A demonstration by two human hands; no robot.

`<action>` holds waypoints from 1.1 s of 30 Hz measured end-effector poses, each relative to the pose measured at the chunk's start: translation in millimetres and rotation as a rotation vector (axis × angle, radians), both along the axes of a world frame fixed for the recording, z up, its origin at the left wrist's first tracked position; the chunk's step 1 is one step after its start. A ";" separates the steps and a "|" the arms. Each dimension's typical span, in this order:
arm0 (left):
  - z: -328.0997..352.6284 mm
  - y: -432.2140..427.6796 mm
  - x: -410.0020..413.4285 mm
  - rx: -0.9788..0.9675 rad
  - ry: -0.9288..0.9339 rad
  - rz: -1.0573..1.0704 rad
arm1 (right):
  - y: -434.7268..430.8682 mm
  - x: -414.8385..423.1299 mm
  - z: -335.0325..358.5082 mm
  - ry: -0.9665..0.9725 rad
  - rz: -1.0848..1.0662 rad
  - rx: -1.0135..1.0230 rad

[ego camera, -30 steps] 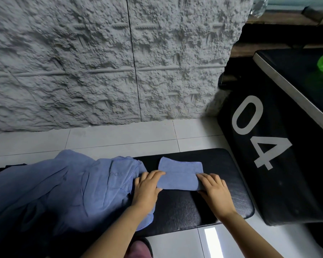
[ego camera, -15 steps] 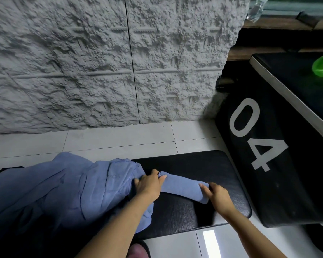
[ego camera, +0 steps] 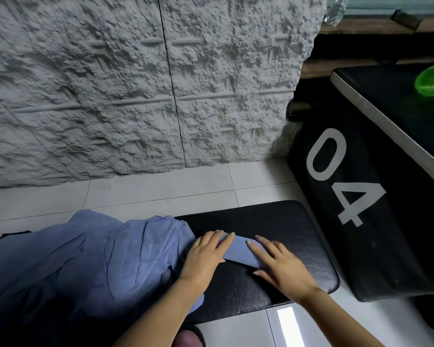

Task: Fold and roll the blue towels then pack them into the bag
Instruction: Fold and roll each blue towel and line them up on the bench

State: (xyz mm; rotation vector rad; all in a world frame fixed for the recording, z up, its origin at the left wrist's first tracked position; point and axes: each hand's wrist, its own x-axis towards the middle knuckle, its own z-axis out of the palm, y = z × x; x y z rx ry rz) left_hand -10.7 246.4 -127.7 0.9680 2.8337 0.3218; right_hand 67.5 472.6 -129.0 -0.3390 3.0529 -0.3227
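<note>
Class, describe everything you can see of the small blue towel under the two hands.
The small towel is light blue soft cloth, folded into a narrow band lying flat on the black padded bench. The left hand and right hand press flat on its ends; only its middle shows.

The blue towel (ego camera: 238, 251) is matt cloth, like the blue fabric heap (ego camera: 85, 259) to its left. The black bench pad (ego camera: 273, 221) looks like grained leatherette with a slight sheen. The far wall (ego camera: 135, 83) is rough, and the floor tiles (ego camera: 161, 189) are smooth and glossy.
</note>
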 end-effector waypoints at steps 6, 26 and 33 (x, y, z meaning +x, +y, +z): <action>-5.2 6.9 4.1 -0.219 0.065 -0.031 | -7.6 -1.9 -10.0 -0.019 -0.002 0.157; 14.8 -2.0 -1.2 -0.090 -0.058 0.241 | -31.9 -25.4 7.1 -0.154 -0.190 0.218; 11.8 -33.5 -10.6 -0.111 0.087 0.235 | -5.6 -35.2 6.6 -0.160 -0.723 0.137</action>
